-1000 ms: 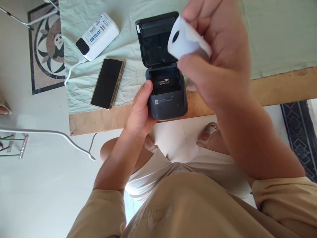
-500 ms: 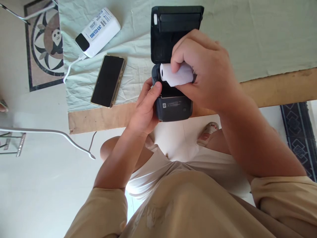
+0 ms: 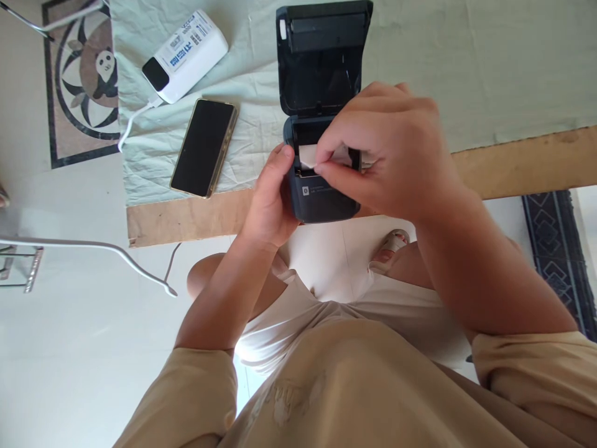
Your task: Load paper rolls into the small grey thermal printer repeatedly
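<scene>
Right hand (image 3: 392, 152) was curled over the open bay of the small dark grey box-shaped printer (image 3: 321, 199), thumb and forefinger pinched on the white paper roll (image 3: 308, 157) sitting inside it. Left hand (image 3: 270, 199) wrapped round the printer's left side, thumb against its top edge. The printer stood at the near edge of the wooden tabletop (image 3: 522, 165), its hinged lid (image 3: 324, 56) raised over the pale green cloth (image 3: 466, 62). A black smartphone (image 3: 204, 148) and a white power bank (image 3: 185, 56) lay on the cloth toward the left edge
</scene>
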`<move>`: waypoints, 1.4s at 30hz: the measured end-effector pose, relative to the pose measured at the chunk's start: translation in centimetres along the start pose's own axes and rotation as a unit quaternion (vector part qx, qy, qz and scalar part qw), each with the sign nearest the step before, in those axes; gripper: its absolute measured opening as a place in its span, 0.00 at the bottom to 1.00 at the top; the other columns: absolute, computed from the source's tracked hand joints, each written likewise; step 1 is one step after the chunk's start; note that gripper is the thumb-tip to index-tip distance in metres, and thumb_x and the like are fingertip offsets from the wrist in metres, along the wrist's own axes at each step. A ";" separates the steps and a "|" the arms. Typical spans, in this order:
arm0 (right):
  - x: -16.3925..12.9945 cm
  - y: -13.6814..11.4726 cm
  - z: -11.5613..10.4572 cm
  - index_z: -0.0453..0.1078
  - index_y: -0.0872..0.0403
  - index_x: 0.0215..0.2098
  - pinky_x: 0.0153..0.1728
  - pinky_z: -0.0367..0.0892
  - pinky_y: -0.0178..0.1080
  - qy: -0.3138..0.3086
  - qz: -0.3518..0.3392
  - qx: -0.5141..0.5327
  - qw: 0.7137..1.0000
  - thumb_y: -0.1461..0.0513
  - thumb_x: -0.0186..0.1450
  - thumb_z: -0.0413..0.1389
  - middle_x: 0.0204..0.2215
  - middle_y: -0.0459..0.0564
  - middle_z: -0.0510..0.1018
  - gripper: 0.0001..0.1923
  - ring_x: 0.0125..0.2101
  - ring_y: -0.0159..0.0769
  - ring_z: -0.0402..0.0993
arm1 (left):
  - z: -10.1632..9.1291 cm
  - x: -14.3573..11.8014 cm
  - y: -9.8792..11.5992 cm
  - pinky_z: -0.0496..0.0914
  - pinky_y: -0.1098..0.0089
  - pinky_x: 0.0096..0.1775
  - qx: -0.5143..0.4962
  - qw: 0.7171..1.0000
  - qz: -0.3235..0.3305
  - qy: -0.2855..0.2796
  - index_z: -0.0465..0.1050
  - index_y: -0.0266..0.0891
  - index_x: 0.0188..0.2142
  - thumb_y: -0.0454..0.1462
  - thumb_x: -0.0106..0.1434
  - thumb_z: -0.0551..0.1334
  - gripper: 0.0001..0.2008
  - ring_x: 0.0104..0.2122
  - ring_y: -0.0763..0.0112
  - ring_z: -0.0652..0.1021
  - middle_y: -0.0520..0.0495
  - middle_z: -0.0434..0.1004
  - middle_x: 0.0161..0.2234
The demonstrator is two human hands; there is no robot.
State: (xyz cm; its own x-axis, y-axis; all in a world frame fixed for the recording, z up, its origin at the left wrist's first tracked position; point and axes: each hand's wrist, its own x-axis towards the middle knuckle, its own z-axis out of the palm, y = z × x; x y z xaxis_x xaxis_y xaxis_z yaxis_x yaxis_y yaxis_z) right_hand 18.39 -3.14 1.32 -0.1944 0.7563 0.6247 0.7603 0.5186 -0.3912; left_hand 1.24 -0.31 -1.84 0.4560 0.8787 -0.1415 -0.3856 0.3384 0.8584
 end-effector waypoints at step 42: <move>-0.1 -0.8 -2.3 0.77 0.52 0.50 0.45 0.75 0.41 -0.026 0.084 0.054 0.995 0.54 0.63 0.64 0.50 0.52 0.80 0.18 0.45 0.39 0.79 | -1.3 -0.9 -0.8 0.74 0.71 0.34 0.012 0.994 0.071 -0.088 0.81 0.42 0.48 0.42 0.72 0.66 0.10 0.36 0.69 0.82 0.49 0.80 0.36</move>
State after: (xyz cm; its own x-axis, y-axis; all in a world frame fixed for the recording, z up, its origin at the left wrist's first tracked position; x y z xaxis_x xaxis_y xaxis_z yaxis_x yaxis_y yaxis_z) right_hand 19.21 -4.52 3.10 -0.1033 0.8538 0.5102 0.7140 0.4208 -0.5596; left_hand 0.13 -0.93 -3.07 0.5321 0.8439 0.0687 -0.4382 0.2051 0.8752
